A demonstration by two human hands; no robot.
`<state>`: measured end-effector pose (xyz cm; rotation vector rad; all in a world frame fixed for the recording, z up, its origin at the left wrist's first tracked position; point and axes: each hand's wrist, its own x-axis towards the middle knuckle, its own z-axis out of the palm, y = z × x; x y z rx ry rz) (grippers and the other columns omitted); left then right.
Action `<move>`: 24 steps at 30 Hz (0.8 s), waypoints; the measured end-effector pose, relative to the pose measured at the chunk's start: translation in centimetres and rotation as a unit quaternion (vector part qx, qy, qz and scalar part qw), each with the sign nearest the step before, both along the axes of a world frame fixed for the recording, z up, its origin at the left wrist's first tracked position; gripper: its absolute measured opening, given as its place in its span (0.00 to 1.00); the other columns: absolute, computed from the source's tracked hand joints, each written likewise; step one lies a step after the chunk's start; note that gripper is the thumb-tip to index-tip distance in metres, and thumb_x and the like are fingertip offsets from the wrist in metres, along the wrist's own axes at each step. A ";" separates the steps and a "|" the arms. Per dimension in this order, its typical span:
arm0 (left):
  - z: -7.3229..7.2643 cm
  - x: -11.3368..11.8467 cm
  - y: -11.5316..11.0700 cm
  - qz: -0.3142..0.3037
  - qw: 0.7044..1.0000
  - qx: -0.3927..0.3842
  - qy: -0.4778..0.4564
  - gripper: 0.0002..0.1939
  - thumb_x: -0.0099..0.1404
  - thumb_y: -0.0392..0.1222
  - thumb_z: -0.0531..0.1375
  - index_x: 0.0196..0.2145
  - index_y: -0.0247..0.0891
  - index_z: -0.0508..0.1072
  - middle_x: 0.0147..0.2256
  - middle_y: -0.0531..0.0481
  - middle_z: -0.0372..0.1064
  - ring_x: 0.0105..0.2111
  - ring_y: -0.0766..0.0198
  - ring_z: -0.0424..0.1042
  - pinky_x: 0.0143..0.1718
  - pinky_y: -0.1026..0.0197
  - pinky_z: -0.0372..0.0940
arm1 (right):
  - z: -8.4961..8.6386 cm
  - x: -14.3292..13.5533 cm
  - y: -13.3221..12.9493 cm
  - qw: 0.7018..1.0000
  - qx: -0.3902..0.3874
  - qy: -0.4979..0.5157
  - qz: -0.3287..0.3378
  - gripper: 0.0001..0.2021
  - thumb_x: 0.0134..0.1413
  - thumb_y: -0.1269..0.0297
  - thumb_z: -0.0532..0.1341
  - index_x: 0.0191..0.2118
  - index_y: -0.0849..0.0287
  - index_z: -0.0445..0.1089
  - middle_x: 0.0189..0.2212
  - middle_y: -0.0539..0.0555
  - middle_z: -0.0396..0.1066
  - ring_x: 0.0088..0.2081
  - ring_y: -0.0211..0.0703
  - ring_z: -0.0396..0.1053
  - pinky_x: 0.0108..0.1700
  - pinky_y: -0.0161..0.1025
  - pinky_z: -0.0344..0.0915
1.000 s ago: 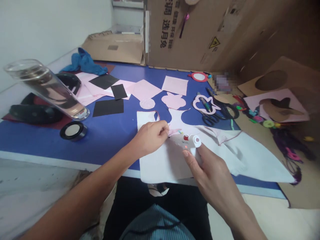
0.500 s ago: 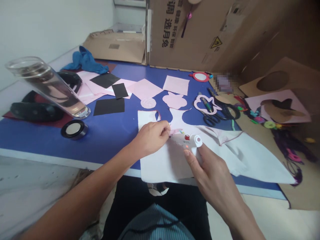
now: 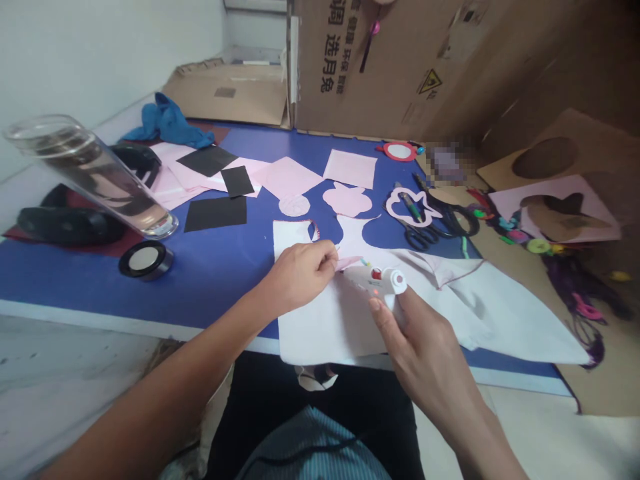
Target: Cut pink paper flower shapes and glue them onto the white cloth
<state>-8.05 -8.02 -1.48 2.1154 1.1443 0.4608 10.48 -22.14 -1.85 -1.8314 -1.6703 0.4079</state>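
Observation:
My right hand [image 3: 425, 340] is wrapped round a white hot glue gun [image 3: 386, 283], on which a small red light glows. Its nozzle end points left, close to a narrow pink piece [image 3: 351, 263]. That piece is pinched in the closed fingertips of my left hand [image 3: 306, 272], and a small yellow and blue bit shows near its right end. Whether the nozzle touches it I cannot tell. Beneath both hands lies white fabric [image 3: 325, 333] with dark red stitched edges, spread to the right. A pink flower-shaped cutout [image 3: 347, 200] and a pale disc [image 3: 295, 205] lie just beyond.
At left stand a glass of liquid [image 3: 115, 190] and its round black lid [image 3: 146, 260]. Black sheets [image 3: 216, 213] and pink sheets [image 3: 290, 177] lie behind. Scissors [image 3: 423, 235] rest at right, near small craft bits on cardboard. A big carton [image 3: 380, 87] rises at the back.
The glue gun has tipped slightly and shifted a little right relative to the fabric. My left hand keeps its pinch on the pink piece. The whole view has moved slightly.

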 end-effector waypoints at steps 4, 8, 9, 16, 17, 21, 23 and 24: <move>-0.1 0.0 0.0 0.001 1.000 0.001 -0.002 0.08 0.73 0.35 0.57 0.34 0.41 0.73 0.28 0.56 0.70 0.29 0.63 0.65 0.35 0.58 0.55 | 0.0 0.0 0.0 1.000 -0.014 0.015 0.008 0.17 0.78 0.47 0.54 0.48 0.54 0.73 0.28 0.48 0.69 0.25 0.41 0.62 0.28 0.38 0.59; -0.1 -0.1 0.0 -0.001 1.000 -0.004 0.000 0.08 0.73 0.35 0.57 0.35 0.41 0.73 0.28 0.56 0.70 0.29 0.63 0.66 0.35 0.58 0.55 | -0.1 0.0 0.0 1.000 -0.007 0.000 -0.007 0.18 0.78 0.46 0.55 0.47 0.55 0.73 0.29 0.49 0.70 0.25 0.41 0.62 0.27 0.38 0.58; -0.1 -0.1 0.0 -0.002 1.000 -0.004 0.001 0.08 0.73 0.35 0.57 0.35 0.41 0.73 0.28 0.56 0.70 0.29 0.63 0.66 0.35 0.58 0.55 | -0.1 0.0 -0.1 1.000 -0.007 -0.002 -0.010 0.18 0.78 0.46 0.54 0.48 0.55 0.73 0.29 0.49 0.70 0.25 0.41 0.61 0.27 0.38 0.58; -0.2 -0.1 0.1 -0.004 1.000 0.001 -0.006 0.08 0.73 0.35 0.57 0.35 0.41 0.73 0.29 0.56 0.71 0.29 0.63 0.66 0.35 0.58 0.56 | 0.0 0.0 -0.3 1.000 -0.024 0.019 -0.006 0.19 0.77 0.46 0.54 0.51 0.54 0.74 0.30 0.51 0.73 0.26 0.43 0.64 0.29 0.39 0.60; -0.2 -0.1 0.1 -0.005 1.000 0.000 -0.006 0.08 0.73 0.35 0.57 0.35 0.41 0.73 0.29 0.56 0.71 0.29 0.63 0.66 0.35 0.58 0.56 | 0.0 0.0 -0.2 0.999 -0.024 0.018 -0.012 0.19 0.77 0.46 0.54 0.51 0.54 0.74 0.31 0.51 0.74 0.26 0.44 0.66 0.29 0.39 0.61; -0.2 -0.1 0.0 -0.004 1.000 0.002 -0.007 0.08 0.72 0.34 0.57 0.35 0.41 0.73 0.28 0.56 0.70 0.28 0.63 0.66 0.34 0.58 0.55 | -0.1 -0.2 0.0 0.999 -0.019 0.028 -0.017 0.20 0.77 0.45 0.54 0.55 0.54 0.74 0.35 0.54 0.77 0.31 0.46 0.71 0.33 0.41 0.64; -0.2 -0.1 0.0 -0.003 1.000 0.004 -0.011 0.08 0.72 0.34 0.58 0.35 0.41 0.73 0.29 0.56 0.71 0.29 0.63 0.66 0.34 0.58 0.55 | -0.2 -0.2 -0.1 0.999 -0.023 0.034 -0.011 0.21 0.77 0.46 0.54 0.56 0.54 0.74 0.35 0.54 0.77 0.31 0.46 0.70 0.33 0.40 0.65; -0.3 -0.1 0.0 -0.004 1.000 0.005 -0.013 0.08 0.72 0.34 0.58 0.35 0.41 0.73 0.29 0.56 0.71 0.29 0.63 0.66 0.34 0.58 0.55 | -0.1 -0.2 -0.1 0.999 -0.026 0.034 -0.012 0.20 0.77 0.46 0.54 0.55 0.54 0.74 0.34 0.53 0.76 0.30 0.45 0.69 0.32 0.40 0.64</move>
